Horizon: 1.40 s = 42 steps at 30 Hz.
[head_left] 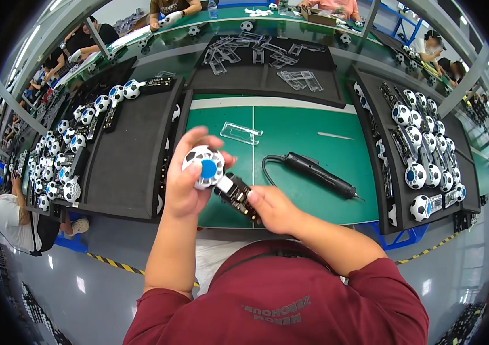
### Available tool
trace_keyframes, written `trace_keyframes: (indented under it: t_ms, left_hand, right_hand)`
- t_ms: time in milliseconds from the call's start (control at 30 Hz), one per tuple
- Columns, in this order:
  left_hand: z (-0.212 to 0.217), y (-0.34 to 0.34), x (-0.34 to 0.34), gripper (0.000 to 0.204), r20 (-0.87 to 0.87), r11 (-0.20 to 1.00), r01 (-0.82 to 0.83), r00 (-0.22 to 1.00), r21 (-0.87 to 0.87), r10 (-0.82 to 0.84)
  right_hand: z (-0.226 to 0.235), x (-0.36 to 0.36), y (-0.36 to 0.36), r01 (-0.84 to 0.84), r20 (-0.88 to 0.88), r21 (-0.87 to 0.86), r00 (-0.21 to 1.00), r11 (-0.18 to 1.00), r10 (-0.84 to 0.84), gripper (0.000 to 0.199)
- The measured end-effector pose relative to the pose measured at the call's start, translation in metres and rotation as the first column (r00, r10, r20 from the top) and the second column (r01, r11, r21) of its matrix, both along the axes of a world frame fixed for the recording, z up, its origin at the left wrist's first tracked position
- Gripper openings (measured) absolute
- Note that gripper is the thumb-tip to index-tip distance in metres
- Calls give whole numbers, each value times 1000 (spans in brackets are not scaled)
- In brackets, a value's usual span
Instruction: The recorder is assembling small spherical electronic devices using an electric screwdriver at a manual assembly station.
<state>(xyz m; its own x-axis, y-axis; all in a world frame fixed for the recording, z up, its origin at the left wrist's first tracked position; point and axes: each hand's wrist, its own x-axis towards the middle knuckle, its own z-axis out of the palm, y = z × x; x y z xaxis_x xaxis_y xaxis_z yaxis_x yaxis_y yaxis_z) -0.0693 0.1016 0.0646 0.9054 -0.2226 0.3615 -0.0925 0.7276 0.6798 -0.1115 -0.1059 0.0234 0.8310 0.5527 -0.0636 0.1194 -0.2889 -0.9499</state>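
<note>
Over the near edge of the green mat, I hold a soccer-ball-shaped device with both hands. Its round white-and-black head carries a blue disc, and a black circuit-board body extends from it toward the lower right. My left hand is closed around the ball end, thumb on its face. The lower end of the board sits in the grip of my right hand. On the mat beyond lies a clear plastic frame. Right of my hands rests a black electric screwdriver with a cable.
A thin pale strip lies on the mat. Black trays at left and right hold many ball devices. The back tray holds clear plastic frames. Other people sit around the far conveyor.
</note>
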Motion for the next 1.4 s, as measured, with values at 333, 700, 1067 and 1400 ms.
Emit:
trace_keyframes:
  t_ms: [333,700,1067,1400]
  left_hand:
    - [-44,-33,-31,51,-345,962,-66,925,265,159]
    - [-23,-10,-15,41,339,82,-337,941,938,-14]
    - [-26,-113,21,44,356,-39,-405,843,914,-404]
    - [-66,-67,18,45,385,258,-337,907,905,-168]
  right_hand:
    - [4,-9,-26,413,680,-287,723,864,-120,34]
    - [46,5,-113,653,495,-434,748,621,-441,38]
    - [83,29,-147,126,108,871,894,474,-435,73]
    - [96,33,-100,171,71,818,917,549,-392,92]
